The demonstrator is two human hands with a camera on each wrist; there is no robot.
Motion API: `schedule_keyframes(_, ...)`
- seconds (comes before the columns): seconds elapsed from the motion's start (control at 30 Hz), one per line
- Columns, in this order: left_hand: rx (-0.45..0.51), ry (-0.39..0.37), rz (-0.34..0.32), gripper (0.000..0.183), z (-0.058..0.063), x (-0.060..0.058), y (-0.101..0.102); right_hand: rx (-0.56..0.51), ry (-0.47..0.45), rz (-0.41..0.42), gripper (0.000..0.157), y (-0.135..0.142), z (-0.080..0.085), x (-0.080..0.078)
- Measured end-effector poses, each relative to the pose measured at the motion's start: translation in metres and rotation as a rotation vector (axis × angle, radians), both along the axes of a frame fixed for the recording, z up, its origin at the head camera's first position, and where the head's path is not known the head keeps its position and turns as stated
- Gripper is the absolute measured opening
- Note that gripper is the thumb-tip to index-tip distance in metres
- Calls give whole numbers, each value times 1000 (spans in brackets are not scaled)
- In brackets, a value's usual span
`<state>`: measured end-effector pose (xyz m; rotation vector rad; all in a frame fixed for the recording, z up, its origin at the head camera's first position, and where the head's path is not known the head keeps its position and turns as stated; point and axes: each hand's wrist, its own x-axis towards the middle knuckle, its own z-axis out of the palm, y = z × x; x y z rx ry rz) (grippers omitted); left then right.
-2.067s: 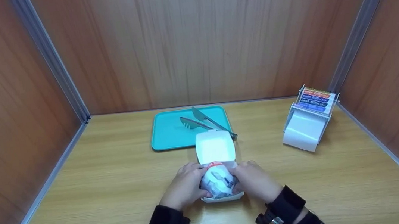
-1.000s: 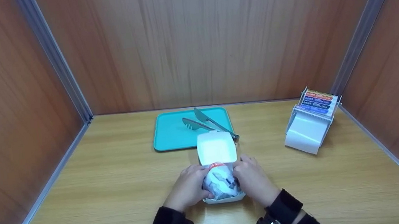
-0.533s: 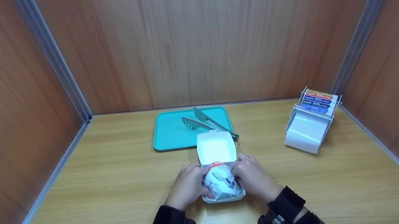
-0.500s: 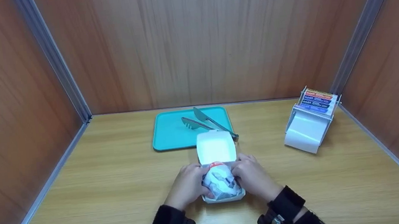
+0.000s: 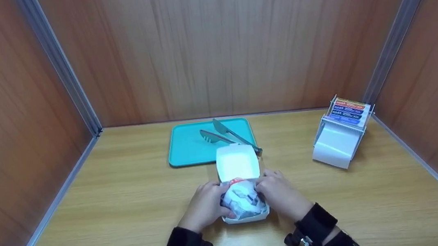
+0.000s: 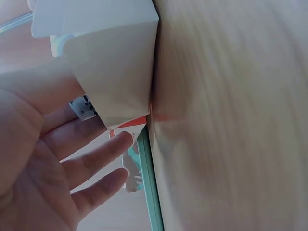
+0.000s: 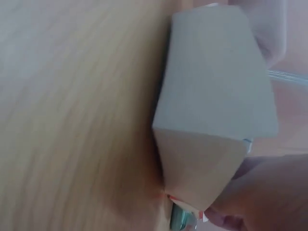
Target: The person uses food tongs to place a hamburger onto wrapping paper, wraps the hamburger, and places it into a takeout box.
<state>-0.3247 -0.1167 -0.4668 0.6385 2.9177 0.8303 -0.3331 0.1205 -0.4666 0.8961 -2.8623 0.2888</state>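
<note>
A white clamshell box stands with its lid raised, in the middle of the table in the head view. Inside sits a burger wrapped in printed white paper, a red patch at its far end. My left hand holds the burger's left side, thumb near the front, forefinger toward the back. In the left wrist view its other fingers spread beside the box wall. On the opposite side my right hand grips the burger with curled fingers, partly hidden behind the box wall in the right wrist view.
Behind the box lies a turquoise tray, with metal tongs across its right part. A white wire-framed holder with a printed label and a white paper sheet stands at the back right. Wooden walls close in the table.
Both hands stay at the burger in the box. Over the last two seconds the right fingers have curled in more at its right side. The burger has shifted only slightly.
</note>
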Motion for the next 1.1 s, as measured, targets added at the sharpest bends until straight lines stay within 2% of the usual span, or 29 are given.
schedule_keyframes(0.17,7,-25,-14,82,-1,0,-2,14,127,0,13,1,-7,-2)
schedule_keyframes(0.33,10,14,-48,80,0,1,-1,-98,211,-57,8,1,-11,-4)
schedule_keyframes(0.43,10,38,-43,79,0,1,0,-153,204,-80,12,2,-13,-6)
schedule_keyframes(0.53,-16,52,-20,80,0,1,0,-180,126,-85,13,5,-11,-8)
schedule_keyframes(0.67,-33,74,-17,82,2,1,-2,-189,7,-51,14,10,-5,-9)
schedule_keyframes(0.77,10,46,-21,80,4,1,-8,-205,-56,-66,14,15,3,-10)
schedule_keyframes(0.87,112,-8,12,74,6,-2,-15,-269,-84,-130,14,21,10,-13)
schedule_keyframes(0.93,207,-33,82,69,6,-5,-19,-366,-117,-189,21,24,12,-15)
schedule_keyframes(1.0,312,-62,175,67,5,-8,-21,-512,-198,-241,33,25,11,-19)
schedule_keyframes(1.1,463,-154,291,77,3,-13,-20,-806,-449,-276,57,22,5,-24)
